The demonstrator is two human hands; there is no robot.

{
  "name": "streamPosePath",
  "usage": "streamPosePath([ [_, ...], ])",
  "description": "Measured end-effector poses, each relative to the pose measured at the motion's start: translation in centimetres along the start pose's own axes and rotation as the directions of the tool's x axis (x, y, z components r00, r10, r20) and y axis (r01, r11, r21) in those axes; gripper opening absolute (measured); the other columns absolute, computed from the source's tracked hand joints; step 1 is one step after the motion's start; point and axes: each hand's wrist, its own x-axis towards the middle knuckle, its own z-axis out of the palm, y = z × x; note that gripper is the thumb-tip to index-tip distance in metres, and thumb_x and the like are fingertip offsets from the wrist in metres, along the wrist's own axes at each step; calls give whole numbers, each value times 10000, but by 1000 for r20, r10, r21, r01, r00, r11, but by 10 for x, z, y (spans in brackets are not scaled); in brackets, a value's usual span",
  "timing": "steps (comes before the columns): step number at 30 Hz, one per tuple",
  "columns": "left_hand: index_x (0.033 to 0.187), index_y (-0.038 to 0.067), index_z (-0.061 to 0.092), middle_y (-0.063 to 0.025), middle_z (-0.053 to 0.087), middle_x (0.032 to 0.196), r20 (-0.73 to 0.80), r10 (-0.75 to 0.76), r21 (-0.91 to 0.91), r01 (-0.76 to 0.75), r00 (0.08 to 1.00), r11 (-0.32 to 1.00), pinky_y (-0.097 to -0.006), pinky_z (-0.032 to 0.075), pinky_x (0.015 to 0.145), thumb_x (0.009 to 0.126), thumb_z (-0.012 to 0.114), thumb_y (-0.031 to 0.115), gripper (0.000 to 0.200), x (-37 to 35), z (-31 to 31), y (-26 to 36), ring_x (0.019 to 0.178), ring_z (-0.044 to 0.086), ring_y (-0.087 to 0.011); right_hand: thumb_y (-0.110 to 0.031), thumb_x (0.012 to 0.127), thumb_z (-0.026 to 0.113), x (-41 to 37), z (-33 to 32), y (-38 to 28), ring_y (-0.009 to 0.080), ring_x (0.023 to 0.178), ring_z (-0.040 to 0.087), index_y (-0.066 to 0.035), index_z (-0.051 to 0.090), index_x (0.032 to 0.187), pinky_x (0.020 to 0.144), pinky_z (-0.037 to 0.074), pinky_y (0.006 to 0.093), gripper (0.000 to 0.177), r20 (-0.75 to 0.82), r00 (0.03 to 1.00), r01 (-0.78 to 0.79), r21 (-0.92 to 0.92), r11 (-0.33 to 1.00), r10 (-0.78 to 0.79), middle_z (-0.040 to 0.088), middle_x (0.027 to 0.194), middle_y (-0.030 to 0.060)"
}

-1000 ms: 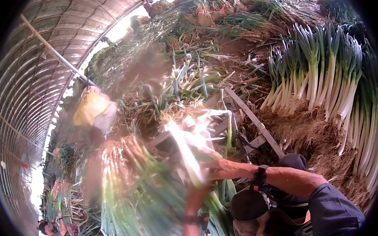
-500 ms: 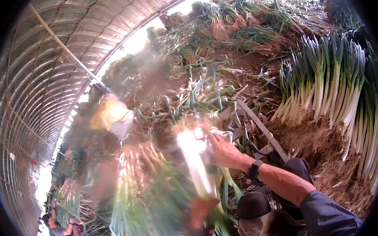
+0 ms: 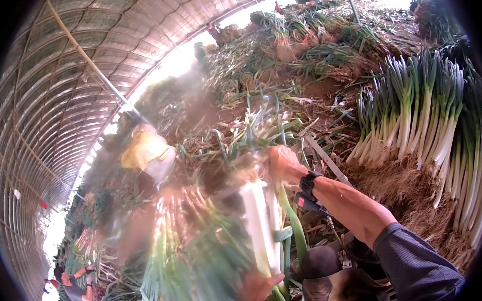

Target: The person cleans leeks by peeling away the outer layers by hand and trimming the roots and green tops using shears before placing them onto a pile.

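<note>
A thick leek (image 3: 258, 220) with a white stem and brownish roots stands tilted in the middle of the view. Low on its stem, where the green begins, my left hand (image 3: 256, 291) is closed around it. My right hand (image 3: 285, 162) is beside the root end, with its fingers curled and partly smeared; what they hold, if anything, is hidden. A black band (image 3: 308, 185) is on my right wrist. Just left of the leek lies a bundle of unpeeled leeks (image 3: 169, 236), roots upward, partly blurred.
Clean leeks (image 3: 413, 109) stand in a row at the right, roots toward me. A yellow and white bundle (image 3: 148, 150) sits left of centre. Another person (image 3: 79, 290) works at the lower left. Leek piles (image 3: 311, 38) and loose leaves cover the ground behind.
My right hand has moved up and slightly right, off the upper white stem toward the roots. The leek and my left hand have shifted slightly down and right.
</note>
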Motion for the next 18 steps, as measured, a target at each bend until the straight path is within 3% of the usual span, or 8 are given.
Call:
streamPosePath([
  [2, 1117, -6, 690, -102, 738, 1047, 44, -187, 124, 181, 981, 976, -363, 547, 815, 731, 828, 134, 433, -20, -8, 38, 921, 699, -218, -2, 786, 600, 11, 12, 22, 303, 723, 695, 19, 676, 915, 593, 562, 414, 151, -123, 992, 28, 119, 993, -13, 685, 800, 198],
  [3, 924, 11, 635, -73, 646, 860, 13, -89, 156, 86, 996, 984, -375, 473, 693, 772, 800, 249, 327, -20, -2, 19, 764, 597, -205, -19, 805, 597, 13, 7, 22, 302, 742, 699, 7, 686, 935, 611, 566, 416, 160, -104, 990, -83, 93, 992, 93, 692, 818, 199],
  [5, 538, 44, 525, -16, 463, 487, -37, 107, 222, -96, 994, 970, -398, 326, 451, 855, 744, 479, 581, -24, 15, -40, 450, 394, -179, -53, 842, 592, 21, -4, 23, 301, 780, 708, -18, 707, 977, 647, 576, 418, 180, -67, 951, -300, 31, 953, 301, 705, 854, 202],
  [6, 449, 40, 433, -44, 396, 430, -192, 175, 274, -119, 966, 954, -439, 310, 452, 745, 804, 554, 699, -28, 22, -41, 425, 348, -204, -89, 867, 590, 26, -2, 42, 326, 796, 709, -37, 719, 983, 686, 574, 434, 181, -108, 956, -262, 104, 959, 273, 712, 892, 213],
  [9, 472, 48, 450, -52, 393, 438, -218, 242, 214, -196, 945, 957, -437, 306, 445, 725, 805, 576, 685, -34, 21, -36, 420, 347, -194, -128, 786, 704, 33, -8, 49, 364, 858, 721, -8, 729, 901, 741, 573, 445, 168, -121, 958, -264, -30, 964, 259, 720, 907, 217],
  [12, 480, 51, 460, -37, 391, 432, -216, 279, 141, -253, 936, 957, -438, 306, 445, 739, 802, 556, 663, -39, 18, -26, 415, 349, -198, -131, 787, 695, 29, -10, 50, 347, 858, 725, -12, 725, 920, 742, 575, 439, 182, -144, 956, -255, 26, 967, 256, 720, 912, 216],
  [15, 489, 47, 493, -40, 413, 430, -181, 199, 60, -191, 963, 980, -410, 316, 429, 747, 798, 546, 639, -53, 13, -31, 396, 382, -183, -135, 794, 690, 47, -16, 83, 336, 852, 729, -13, 712, 925, 728, 578, 434, 181, -208, 876, -400, 196, 895, 436, 720, 922, 209],
  [18, 770, -7, 775, -54, 649, 555, -174, 199, -273, -242, 964, 931, -292, 397, 423, 810, 696, 663, 676, -75, 8, -68, 414, 523, -136, -147, 831, 672, 84, -62, 135, 314, 804, 716, -13, 681, 881, 709, 570, 410, 143, -380, 852, -303, 201, 932, 359, 721, 929, 195],
])
